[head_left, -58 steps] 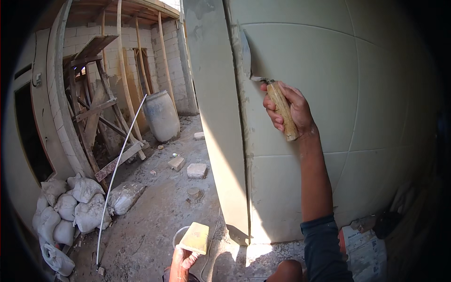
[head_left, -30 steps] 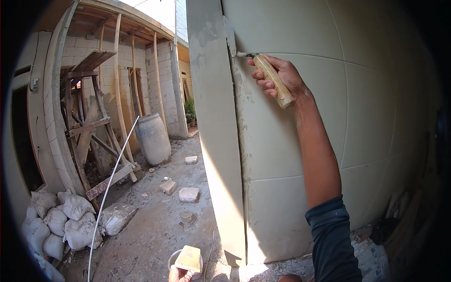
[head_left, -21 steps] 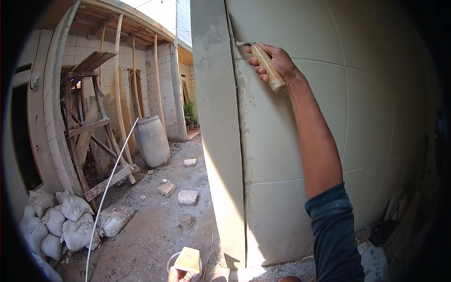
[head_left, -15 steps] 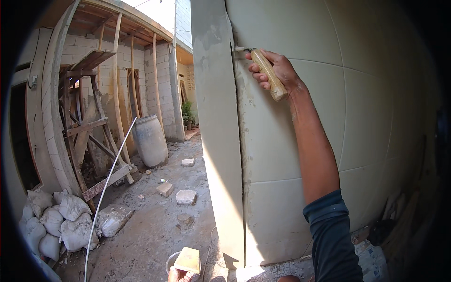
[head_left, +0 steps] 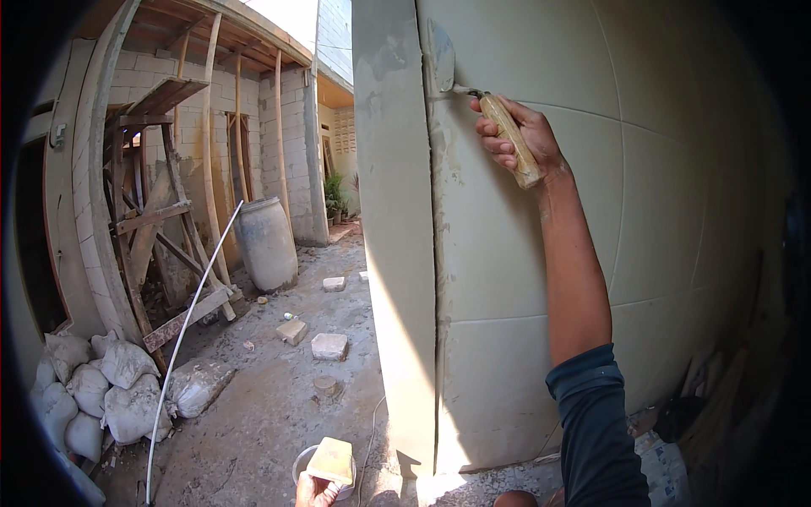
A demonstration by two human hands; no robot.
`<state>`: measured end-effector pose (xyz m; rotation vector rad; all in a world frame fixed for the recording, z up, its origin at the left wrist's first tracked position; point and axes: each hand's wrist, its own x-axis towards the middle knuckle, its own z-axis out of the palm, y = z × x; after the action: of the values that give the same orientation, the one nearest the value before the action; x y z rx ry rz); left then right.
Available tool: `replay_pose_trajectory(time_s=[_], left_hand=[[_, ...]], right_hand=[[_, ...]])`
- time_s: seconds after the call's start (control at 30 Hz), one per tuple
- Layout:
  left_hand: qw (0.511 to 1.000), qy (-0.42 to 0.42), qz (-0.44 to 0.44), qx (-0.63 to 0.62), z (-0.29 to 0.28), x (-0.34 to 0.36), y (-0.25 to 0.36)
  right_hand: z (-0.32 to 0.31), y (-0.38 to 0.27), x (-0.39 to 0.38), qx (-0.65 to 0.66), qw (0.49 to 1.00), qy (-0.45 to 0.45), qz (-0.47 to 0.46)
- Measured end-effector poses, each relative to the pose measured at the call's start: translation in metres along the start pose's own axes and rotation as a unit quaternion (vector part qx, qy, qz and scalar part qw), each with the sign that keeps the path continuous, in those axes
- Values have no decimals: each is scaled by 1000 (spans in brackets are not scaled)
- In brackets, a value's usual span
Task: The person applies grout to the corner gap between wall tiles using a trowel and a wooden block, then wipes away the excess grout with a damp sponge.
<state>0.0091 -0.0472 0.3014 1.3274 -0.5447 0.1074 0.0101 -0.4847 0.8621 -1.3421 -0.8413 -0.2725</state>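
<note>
Here, my right grip (head_left: 541, 142) is wrapped around the wooden-handled trowel (head_left: 442, 57), its blade just up and left of my knuckles, close along the wall (head_left: 541, 237). Well below, my left grip (head_left: 314, 490) clasps a yellow block (head_left: 331, 461), a pale bucket (head_left: 299, 464) just behind it.

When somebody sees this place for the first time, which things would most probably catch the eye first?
Probably the trowel in the right grip, high up near the left edge of the pale wall. Next, the yellow block in the left grip, at the lower edge of the picture. Then the heap of white sacks at lower left, with a thin white rod slanting up past it.
</note>
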Motion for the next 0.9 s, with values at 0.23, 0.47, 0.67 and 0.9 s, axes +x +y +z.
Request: replay_pose_trajectory(time_s=[0.23, 0.47, 0.67, 0.9], left_hand=[[999, -14, -47, -5, -11, 5, -14], [998, -20, 4, 56, -13, 3, -15], [998, -10, 3, 54, -7, 8, -5], [999, -3, 4, 52, -10, 7, -5]], right_hand=[[4, 15, -3, -61, 998, 26, 0], [1, -12, 10, -34, 997, 49, -41], [21, -31, 52, -144, 985, 84, -43], [12, -33, 31, -63, 993, 95, -33]])
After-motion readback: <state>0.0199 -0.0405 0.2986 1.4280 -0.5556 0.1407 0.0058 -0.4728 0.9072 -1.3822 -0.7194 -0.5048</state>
